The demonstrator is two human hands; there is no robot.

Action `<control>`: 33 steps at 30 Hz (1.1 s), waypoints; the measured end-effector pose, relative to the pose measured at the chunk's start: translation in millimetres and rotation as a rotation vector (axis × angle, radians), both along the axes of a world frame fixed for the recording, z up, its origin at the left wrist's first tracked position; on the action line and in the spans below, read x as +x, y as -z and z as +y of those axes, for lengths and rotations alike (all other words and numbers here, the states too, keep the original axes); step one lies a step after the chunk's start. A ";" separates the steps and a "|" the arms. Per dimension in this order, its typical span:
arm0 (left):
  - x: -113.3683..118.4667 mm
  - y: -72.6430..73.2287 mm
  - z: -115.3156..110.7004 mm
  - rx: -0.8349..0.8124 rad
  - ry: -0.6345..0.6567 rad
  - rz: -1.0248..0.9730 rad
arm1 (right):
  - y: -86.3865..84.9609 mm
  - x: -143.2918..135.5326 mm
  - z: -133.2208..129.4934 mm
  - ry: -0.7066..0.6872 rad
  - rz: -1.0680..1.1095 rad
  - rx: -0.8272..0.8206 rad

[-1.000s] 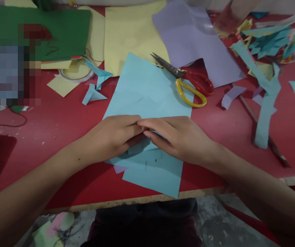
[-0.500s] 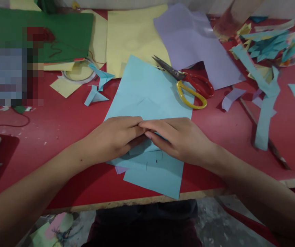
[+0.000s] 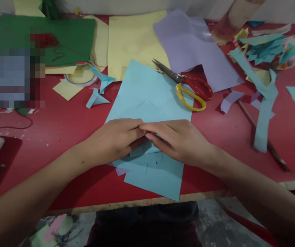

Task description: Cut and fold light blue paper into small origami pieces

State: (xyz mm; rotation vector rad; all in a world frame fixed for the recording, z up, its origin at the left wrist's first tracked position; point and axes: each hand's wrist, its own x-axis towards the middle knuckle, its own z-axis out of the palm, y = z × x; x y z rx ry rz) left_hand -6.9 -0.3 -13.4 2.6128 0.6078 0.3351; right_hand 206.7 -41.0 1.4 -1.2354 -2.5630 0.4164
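My left hand point(image 3: 120, 137) and my right hand point(image 3: 177, 139) meet fingertip to fingertip over light blue paper. Both have their fingers bent and pressed together on a small piece of blue paper point(image 3: 141, 149), most of which they cover. Beneath them lies a larger light blue sheet point(image 3: 147, 91). Another blue piece with short pen marks point(image 3: 160, 180) sticks out toward the table's front edge. Scissors point(image 3: 179, 79) with one yellow and one red handle rest on the sheet's upper right, blades pointing to the upper left.
Folded blue paper pieces point(image 3: 97, 98) lie left of the sheet beside a tape roll point(image 3: 69, 80). Behind are yellow paper point(image 3: 137, 41), purple paper point(image 3: 188, 44) and green sheets point(image 3: 72, 41). On the right are blue strips point(image 3: 262, 127) and a thin stick point(image 3: 276, 154).
The view has shifted slightly, so everything sits a little lower. My hands keep the same hold on the small blue paper.
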 end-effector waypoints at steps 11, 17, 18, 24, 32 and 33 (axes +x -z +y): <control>1.5 -2.3 0.4 0.015 0.005 0.003 | -0.2 -0.4 0.2 0.003 0.012 -0.006; 1.1 -1.4 0.2 0.021 0.008 -0.005 | 0.9 -0.2 0.2 0.002 0.014 0.008; 1.0 -1.3 0.0 0.022 0.007 -0.004 | 0.8 -0.1 0.2 0.002 0.011 0.010; 1.4 -3.2 -0.8 0.014 -0.003 0.014 | 0.1 0.5 -0.1 0.011 -0.002 0.014; 1.8 -2.6 -0.7 0.018 0.006 -0.008 | -0.3 -0.1 0.1 0.008 -0.012 0.006; 1.8 -2.3 -0.7 0.019 0.007 -0.007 | -0.5 -0.1 0.0 0.007 -0.016 0.007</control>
